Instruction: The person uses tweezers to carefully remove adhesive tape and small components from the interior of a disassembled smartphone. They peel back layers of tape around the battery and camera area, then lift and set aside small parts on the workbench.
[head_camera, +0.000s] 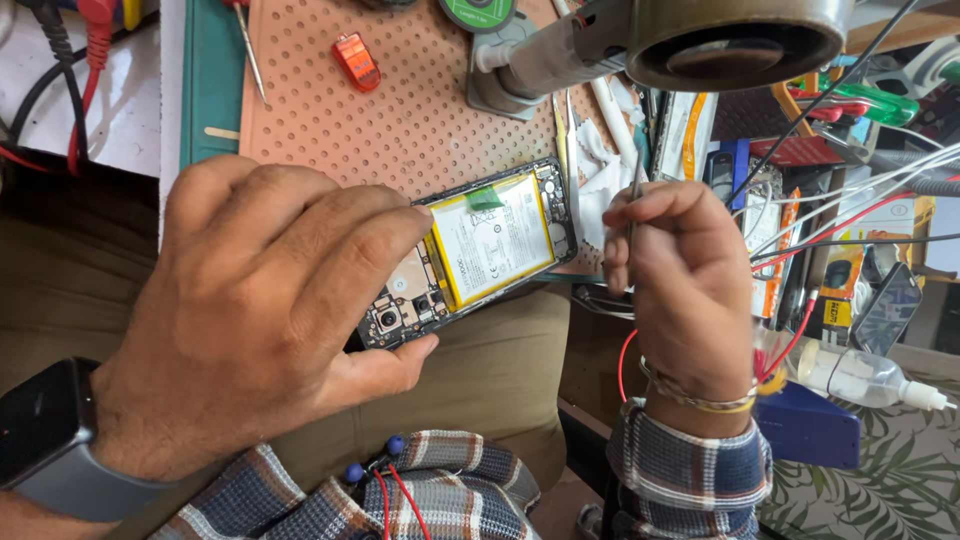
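— Over the lap, at the near edge of the tabletop, what does the left hand (265, 320) have?

— An opened black smartphone with its back cover off (470, 255), the yellow-edged white battery (492, 238) facing up. The fingers (370, 235) curl over the phone's camera end and the thumb presses from below, so the grip is closed around it. The phone's far end lies on the pinkish perforated work mat (400, 110).

— And the right hand (685, 285)?

— Closed too, the fingers (640, 210) pinched on thin metal tweezers (634, 195) (only a short stretch of them shows above the knuckles). The tweezers stand just beside the phone's right end; I cannot tell whether the tip touches it.

— Anything around?

— A small orange translucent plastic piece (356, 60) lies on the mat, well apart from the phone, and a round magnifier lamp head (735, 40) hangs above the right hand.
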